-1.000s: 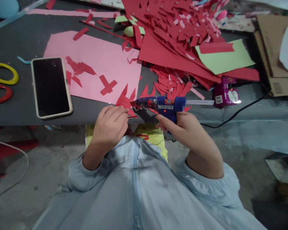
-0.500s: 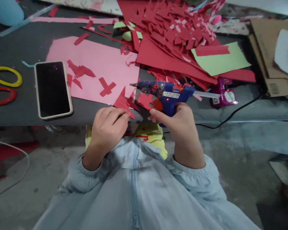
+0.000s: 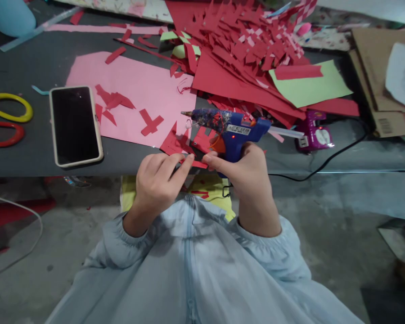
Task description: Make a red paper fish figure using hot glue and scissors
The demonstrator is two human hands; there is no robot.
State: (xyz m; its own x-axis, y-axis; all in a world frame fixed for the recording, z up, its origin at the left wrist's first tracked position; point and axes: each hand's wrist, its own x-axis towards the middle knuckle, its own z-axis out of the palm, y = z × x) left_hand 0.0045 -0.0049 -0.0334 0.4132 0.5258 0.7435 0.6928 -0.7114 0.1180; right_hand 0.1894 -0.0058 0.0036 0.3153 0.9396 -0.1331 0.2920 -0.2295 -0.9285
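My right hand (image 3: 248, 173) is wrapped round the handle of a blue glue gun (image 3: 234, 128), its metal tip pointing left and a small red light showing. Between the fingertips of both hands lies a thin red paper strip (image 3: 199, 164); my left hand (image 3: 160, 180) pinches its left end, and my right thumb is at its right end. Folded red paper pieces (image 3: 175, 140) lie just beyond my left fingers. On the pink sheet (image 3: 128, 121) rests a red paper cross (image 3: 150, 122) with other red scraps.
A phone (image 3: 76, 126) and scissors with yellow and red handles (image 3: 11, 135) lie at the left. Red woven paper (image 3: 246, 40) is heaped at the back, near a green sheet (image 3: 310, 90). At the right are a purple box (image 3: 315, 135), black cable and cardboard (image 3: 374, 67).
My left hand has moved slightly right and my right hand slightly left. A red strip now shows between their fingertips. The glue gun has shifted a little left.
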